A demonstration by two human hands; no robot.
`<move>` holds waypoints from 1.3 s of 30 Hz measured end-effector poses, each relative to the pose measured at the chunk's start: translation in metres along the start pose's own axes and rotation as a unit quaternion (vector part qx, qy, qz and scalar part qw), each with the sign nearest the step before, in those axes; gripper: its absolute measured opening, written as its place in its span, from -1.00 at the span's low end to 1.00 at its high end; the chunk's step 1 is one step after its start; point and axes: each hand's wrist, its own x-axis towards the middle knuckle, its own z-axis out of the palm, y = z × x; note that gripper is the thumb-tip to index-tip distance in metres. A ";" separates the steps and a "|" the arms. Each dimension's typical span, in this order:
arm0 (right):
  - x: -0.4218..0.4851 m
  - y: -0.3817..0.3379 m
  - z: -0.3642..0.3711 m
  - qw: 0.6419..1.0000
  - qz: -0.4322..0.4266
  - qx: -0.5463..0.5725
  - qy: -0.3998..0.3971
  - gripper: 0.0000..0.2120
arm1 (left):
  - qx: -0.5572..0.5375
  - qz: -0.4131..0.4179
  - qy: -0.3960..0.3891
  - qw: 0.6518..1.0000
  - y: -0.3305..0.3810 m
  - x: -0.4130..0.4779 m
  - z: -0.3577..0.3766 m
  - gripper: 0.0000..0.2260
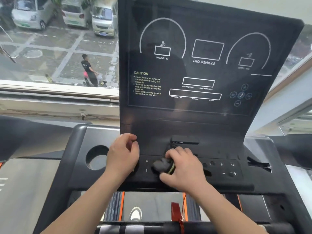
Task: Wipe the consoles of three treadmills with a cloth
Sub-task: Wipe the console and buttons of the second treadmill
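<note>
A black treadmill console (202, 129) fills the view, with an upright display panel (199, 68) and a row of buttons (221, 166) along its lower part. My right hand (182, 168) presses a dark cloth (163, 165) with a green-yellow edge onto the button row near its middle. My left hand (123, 156) rests with curled fingers on the console's left side, by the lower left corner of the display panel, and it holds nothing that I can see.
A round cup holder (96, 157) sits left of my left hand. A red safety key and cord (177, 215) hang below the console. A window (55, 43) on the left looks out over a car park. The treadmill belt (152, 205) lies below.
</note>
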 end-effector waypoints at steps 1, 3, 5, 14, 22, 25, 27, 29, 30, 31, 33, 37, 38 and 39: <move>-0.001 0.010 -0.003 0.999 0.029 -0.004 0.012 -0.53 | 0.025 0.011 -0.014 1.000 0.004 -0.002 0.004 -0.89; -0.002 0.022 -0.004 0.997 0.070 -0.004 0.024 -0.51 | 0.071 0.038 -0.028 0.996 0.009 -0.008 0.009 -0.87; -0.001 0.023 -0.003 0.997 0.062 -0.018 0.031 -0.48 | 0.094 0.076 -0.026 0.992 0.015 -0.016 0.015 -0.86; -0.010 0.076 -0.028 0.997 -0.053 0.033 -0.051 -0.53 | 0.077 0.112 -0.035 0.990 0.049 -0.055 0.060 -0.87; -0.024 0.117 -0.031 0.990 0.124 0.034 0.057 -0.52 | 0.057 0.133 -0.026 0.989 0.076 -0.063 0.087 -0.88; -0.030 0.104 -0.023 0.999 0.025 0.024 0.037 -0.52 | 0.064 0.146 -0.031 0.987 0.081 -0.065 0.089 -0.88; -0.034 0.108 -0.023 0.999 -0.028 0.042 0.018 -0.53 | 0.062 0.151 -0.027 0.986 0.086 -0.063 0.092 -0.88; -0.033 0.124 -0.029 0.998 -0.032 0.042 0.014 -0.54 | 0.045 0.158 -0.022 0.986 0.092 -0.062 0.098 -0.89; -0.032 0.136 -0.032 0.999 -0.009 0.036 0.024 -0.53 | 0.035 0.161 -0.023 0.986 0.096 -0.062 0.101 -0.89; -0.030 0.149 -0.036 0.998 0.030 0.032 0.042 -0.52 | 0.027 0.166 -0.028 0.985 0.101 -0.062 0.103 -0.89; -0.028 0.177 -0.047 0.986 0.146 0.038 0.071 -0.50 | 0.021 0.178 -0.039 0.983 0.108 -0.064 0.108 -0.88; -0.029 0.192 -0.048 0.960 0.255 0.043 0.107 -0.55 | 0.011 0.177 -0.051 0.983 0.115 -0.069 0.115 -0.87; -0.030 0.185 -0.044 0.962 0.248 0.025 0.108 -0.53 | 0.009 0.177 -0.053 0.983 0.115 -0.070 0.115 -0.87; -0.033 0.175 -0.038 0.966 0.231 0.012 0.111 -0.52 | 0.008 0.178 -0.054 0.983 0.116 -0.071 0.116 -0.87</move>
